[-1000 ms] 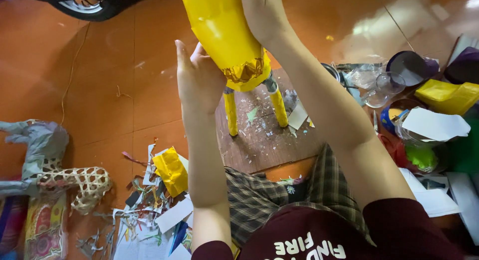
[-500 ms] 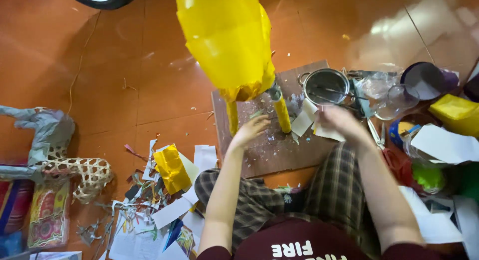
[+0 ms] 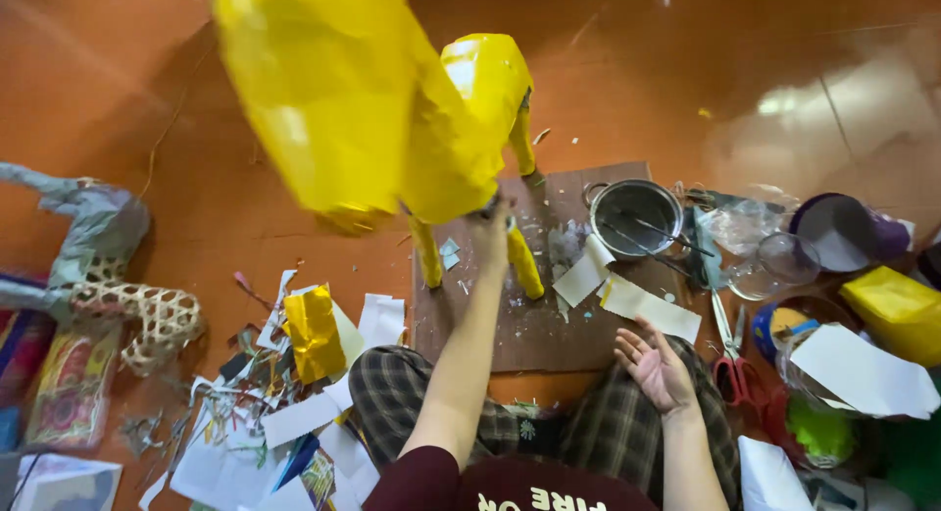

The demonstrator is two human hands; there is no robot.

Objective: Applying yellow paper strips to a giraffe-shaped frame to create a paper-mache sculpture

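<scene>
Sitting cross-legged on an orange tiled floor (image 3: pixel 196 207), person works over a brown cardboard sheet (image 3: pixel 549 325) laid in front of the knees. Left hand (image 3: pixel 493 235) reaches up and grips the underside of a large yellow paper-covered animal figure (image 3: pixel 392 119), fingers closed on it between the legs. Figure stands on the cardboard sheet on thin yellow legs, near part blurred and very close to the camera. Right hand (image 3: pixel 655 369) is released, palm up, fingers spread, holding nothing, hovering over the right knee just below a white paper strip (image 3: pixel 652 310) on the cardboard. Second white paper strip (image 3: pixel 585 273) lies beside it, near the figure's leg.

Metal pot (image 3: pixel 635 217) sits at the far right end of the cardboard sheet, with thin tools inside; cannot tell what they are. Red-handled scissors (image 3: pixel 727 359) lie right of the right hand. Clear glass bowl (image 3: pixel 774 266) and dark round bowl (image 3: pixel 833 232) further right. Yellow paper block (image 3: pixel 897 310) at the right edge, white paper sheet (image 3: pixel 858 374) below it.

Left side: crumpled yellow paper piece (image 3: pixel 314 330) among a pile of paper scraps (image 3: pixel 255 423). Woven bamboo frame (image 3: pixel 147 320) joined to a grey papered shape (image 3: pixel 93 222) lies far left on the floor, well apart from the hands.
</scene>
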